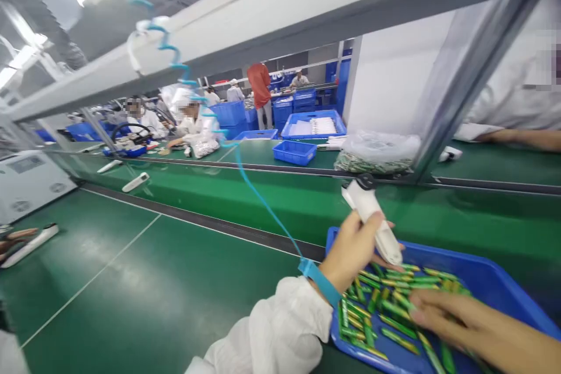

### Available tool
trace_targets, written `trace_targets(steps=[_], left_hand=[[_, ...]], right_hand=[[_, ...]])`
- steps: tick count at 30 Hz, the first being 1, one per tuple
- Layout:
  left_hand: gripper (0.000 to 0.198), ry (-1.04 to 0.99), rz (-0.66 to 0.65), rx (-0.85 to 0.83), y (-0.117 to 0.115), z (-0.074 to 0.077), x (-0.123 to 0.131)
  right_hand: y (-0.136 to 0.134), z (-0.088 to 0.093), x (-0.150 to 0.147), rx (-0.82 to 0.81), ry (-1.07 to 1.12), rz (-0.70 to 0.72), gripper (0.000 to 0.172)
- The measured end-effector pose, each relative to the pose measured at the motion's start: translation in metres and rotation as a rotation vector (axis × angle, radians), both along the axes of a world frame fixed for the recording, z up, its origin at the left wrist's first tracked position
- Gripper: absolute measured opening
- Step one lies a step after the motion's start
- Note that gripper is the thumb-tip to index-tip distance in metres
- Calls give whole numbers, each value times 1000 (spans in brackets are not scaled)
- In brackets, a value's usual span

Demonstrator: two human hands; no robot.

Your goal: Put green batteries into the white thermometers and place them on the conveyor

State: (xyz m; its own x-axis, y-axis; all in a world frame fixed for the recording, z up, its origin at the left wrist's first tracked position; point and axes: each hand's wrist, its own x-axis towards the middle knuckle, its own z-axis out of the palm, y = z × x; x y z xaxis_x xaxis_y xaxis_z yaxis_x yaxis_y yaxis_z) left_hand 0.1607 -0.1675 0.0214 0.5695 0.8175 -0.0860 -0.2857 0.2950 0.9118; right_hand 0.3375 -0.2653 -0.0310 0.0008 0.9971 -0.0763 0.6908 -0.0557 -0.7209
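Observation:
A white handheld device [377, 222] with a black end is gripped in my left hand [353, 248], over the back left part of a blue tray [495, 272]. Many green and yellow cylindrical cells [397, 324] lie loose in that tray. My right hand [456, 315] reaches in from the right, its thumb and fingers closed around the end of one green cell. A blue wrist strap with a coiled cord circles my left wrist.
Behind the tray runs a green conveyor belt [263, 198] carrying a white device [135, 182]. Beyond it are a small blue bin [294, 152], a plastic bag of parts [377, 153] and co-workers. A slanted metal post [471, 87] rises at right. Another person's hand holds a device far left.

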Motion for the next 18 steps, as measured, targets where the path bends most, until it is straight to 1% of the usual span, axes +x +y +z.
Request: trace_targets(steps=[1,2,3,4,6,9,12,15,18], left_hand=[[33,-1,22,10,0,1,0],[34,1,37,19,0,2,0],[35,2,50,26,0,3,-1],[36,2,52,31,0,4,-1],[39,-3,27,41,1,5,-3],[45,-40,-56,56,0,7,-5],[64,-74,-121,57,-2,8,-6],[80,-61,-173,147,-3,5,-6],[85,-18,-238,226,-5,2,-6]], right_hand=[[3,15,-1,-65,34,25,45],[5,30,-4,-82,75,43,49],[8,42,-6,-64,114,44,52],[10,52,-9,-34,144,42,54],[13,63,-12,26,177,14,52],[11,65,-14,67,174,-16,49],[8,63,-14,77,131,-14,43],[6,65,-17,95,84,-27,36],[5,69,-23,121,43,-58,32]])
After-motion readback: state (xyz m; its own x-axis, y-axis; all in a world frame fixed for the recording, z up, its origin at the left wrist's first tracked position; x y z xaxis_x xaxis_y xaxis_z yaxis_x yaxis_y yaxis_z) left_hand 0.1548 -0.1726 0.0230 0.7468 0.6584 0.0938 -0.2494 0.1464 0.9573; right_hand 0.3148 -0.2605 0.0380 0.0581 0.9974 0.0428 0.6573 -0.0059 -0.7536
